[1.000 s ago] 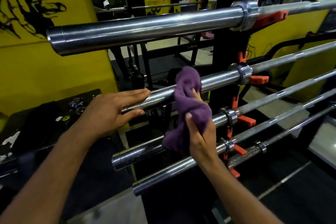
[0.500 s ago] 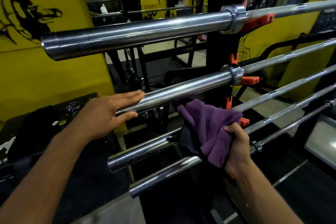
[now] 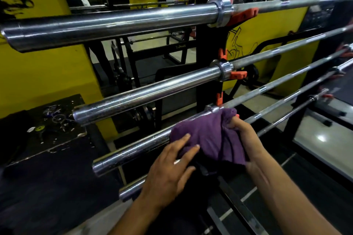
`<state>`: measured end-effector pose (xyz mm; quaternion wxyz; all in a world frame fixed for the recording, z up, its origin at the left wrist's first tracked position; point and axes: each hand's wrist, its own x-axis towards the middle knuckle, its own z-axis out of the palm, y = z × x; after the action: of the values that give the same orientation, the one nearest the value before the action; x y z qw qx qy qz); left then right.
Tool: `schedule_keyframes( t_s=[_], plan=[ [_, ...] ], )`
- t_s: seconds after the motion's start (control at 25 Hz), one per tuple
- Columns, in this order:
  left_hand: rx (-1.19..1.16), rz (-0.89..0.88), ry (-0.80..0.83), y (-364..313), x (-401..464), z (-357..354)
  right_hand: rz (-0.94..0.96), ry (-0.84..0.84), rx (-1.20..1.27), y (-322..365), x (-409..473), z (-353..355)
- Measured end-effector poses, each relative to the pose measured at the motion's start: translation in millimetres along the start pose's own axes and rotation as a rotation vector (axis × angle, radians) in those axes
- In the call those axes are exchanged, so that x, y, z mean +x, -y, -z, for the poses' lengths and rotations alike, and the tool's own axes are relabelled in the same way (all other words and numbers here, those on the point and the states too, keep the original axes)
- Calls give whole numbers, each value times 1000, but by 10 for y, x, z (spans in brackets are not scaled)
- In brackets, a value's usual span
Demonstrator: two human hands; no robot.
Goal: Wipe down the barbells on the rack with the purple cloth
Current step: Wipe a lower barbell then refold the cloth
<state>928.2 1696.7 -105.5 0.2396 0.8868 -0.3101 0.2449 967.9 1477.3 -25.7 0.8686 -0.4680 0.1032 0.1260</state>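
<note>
Several chrome barbells lie across a black rack [image 3: 207, 47] with orange hooks. The top barbell [image 3: 114, 23] and the second barbell [image 3: 149, 91] are bare. The purple cloth [image 3: 208, 135] is draped over the sleeve of the third barbell [image 3: 131, 150]. My right hand [image 3: 242, 135] grips the cloth's right side, fingers curled into the fabric. My left hand [image 3: 172, 170] has straight fingers, their tips resting on the cloth's left edge. A fourth barbell [image 3: 131, 189] runs lower, partly hidden behind my left hand.
A yellow wall [image 3: 47, 74] stands at the left. Below it a black bench top [image 3: 57, 126] carries small rings and clutter. Thin bar shafts [image 3: 286, 84] stretch right toward the rack's far post. Gym frames fill the background.
My left hand left the second barbell and came down onto the cloth. My right hand spread the cloth over the third barbell's sleeve. The view moved closer to the rack.
</note>
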Motion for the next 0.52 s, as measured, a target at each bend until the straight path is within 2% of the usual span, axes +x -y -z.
schedule_keyframes(
  t_s=[0.12,0.28,0.4,0.48,0.52],
  plan=[
    [-93,62,-90,79,-6,-31,-58,45,17,-86,-121,36],
    [-73,-12,-206,21,-59,130,-46,-70,-79,-177,-29,86],
    [42,-186,-110,-156,-402,-5,-150,-84,-39,-217,1,80],
    [79,-183,-20,-207,-566,-130,-173,-25,-48,-259,-25,76],
    [52,-148,-26,-207,-560,-129,-160,10,-59,-272,-44,80]
  ],
)
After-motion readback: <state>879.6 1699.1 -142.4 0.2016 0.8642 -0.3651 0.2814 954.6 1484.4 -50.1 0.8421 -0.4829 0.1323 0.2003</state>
